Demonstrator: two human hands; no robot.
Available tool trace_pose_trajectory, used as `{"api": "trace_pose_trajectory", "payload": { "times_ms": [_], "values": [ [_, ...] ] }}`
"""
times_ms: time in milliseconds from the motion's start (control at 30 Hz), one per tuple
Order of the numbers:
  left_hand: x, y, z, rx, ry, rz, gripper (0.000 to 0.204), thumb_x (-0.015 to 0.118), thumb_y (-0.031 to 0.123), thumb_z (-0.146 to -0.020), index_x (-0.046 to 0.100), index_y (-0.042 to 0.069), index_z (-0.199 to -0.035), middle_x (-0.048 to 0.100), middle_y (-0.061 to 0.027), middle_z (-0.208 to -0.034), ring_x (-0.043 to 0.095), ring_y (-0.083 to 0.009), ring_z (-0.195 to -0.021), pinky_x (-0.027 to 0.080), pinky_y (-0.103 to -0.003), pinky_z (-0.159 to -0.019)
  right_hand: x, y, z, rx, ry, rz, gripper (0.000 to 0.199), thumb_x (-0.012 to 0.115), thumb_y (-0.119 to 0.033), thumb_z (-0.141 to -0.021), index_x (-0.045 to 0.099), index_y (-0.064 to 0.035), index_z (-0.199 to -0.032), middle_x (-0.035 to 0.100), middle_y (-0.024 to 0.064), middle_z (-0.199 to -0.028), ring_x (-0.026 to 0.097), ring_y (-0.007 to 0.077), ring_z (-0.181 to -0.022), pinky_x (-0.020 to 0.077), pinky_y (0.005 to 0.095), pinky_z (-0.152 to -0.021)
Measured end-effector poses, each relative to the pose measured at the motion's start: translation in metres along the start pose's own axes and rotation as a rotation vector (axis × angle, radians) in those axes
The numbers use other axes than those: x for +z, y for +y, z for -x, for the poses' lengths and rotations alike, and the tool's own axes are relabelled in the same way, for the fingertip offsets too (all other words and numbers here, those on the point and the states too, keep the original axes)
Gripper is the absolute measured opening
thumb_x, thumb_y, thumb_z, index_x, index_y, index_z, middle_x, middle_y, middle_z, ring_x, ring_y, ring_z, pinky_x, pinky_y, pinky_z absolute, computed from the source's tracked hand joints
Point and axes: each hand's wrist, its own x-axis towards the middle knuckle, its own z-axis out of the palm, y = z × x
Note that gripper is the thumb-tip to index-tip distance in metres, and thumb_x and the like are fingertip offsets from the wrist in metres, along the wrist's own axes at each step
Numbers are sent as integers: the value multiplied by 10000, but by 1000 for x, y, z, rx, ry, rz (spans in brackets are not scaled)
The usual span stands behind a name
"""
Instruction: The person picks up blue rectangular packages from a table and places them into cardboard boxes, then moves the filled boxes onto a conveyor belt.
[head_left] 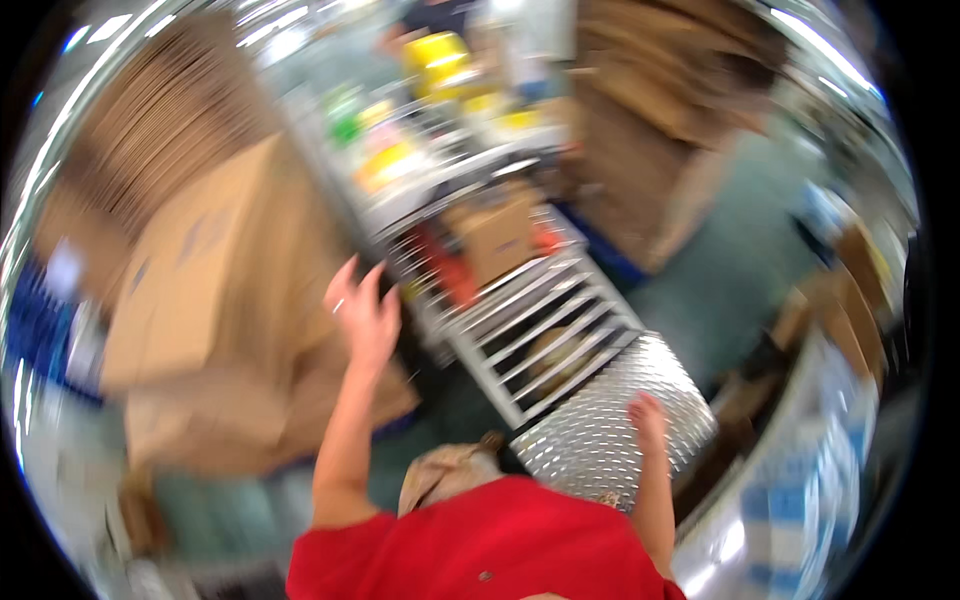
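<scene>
Silver tread plate [590,430] shows beneath the right hand [649,418], its grip too blurred to tell; the left hand [366,315], spread and empty, is nearer the small carton [499,241], forward-right of it on the white rack [484,378] slanting forward-left

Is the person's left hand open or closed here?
Open: the left hand has its fingers spread apart, and despite the blur nothing shows between them.
</scene>
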Motion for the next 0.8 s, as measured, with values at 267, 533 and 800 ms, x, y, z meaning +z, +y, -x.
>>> {"api": "trace_pose_trajectory", "payload": {
  "times_ms": [267,533,800],
  "values": [
    [-241,-70,30,-124,127,-607,550,771,131,-702,537,43,-1192,482,-151,-1205,414,-341,-1144,374,-431,-933,-23,32,19,191,-117,-86,263,633,-239,-886,594,-95,-1102,609,31,-791,575,148,-719,486,275,-667],
    [-230,-232,-1,-218,-493,-376,561,640,137,-832,432,7,-1337,458,-172,-1364,418,-308,-1271,321,-377,-1076,27,-30,51,-100,-361,86,279,594,-149,-878,595,-59,-1142,660,80,-962,640,176,-858,518,305,-755],
    [-148,-147,-59,-57,-545,-493,466,616,124,-827,468,10,-1254,495,-159,-1259,457,-302,-1168,351,-375,-986,47,-21,60,-23,-210,-9,173,608,-247,-901,629,-98,-987,639,19,-771,599,98,-652,477,227,-564]
  ]
}}
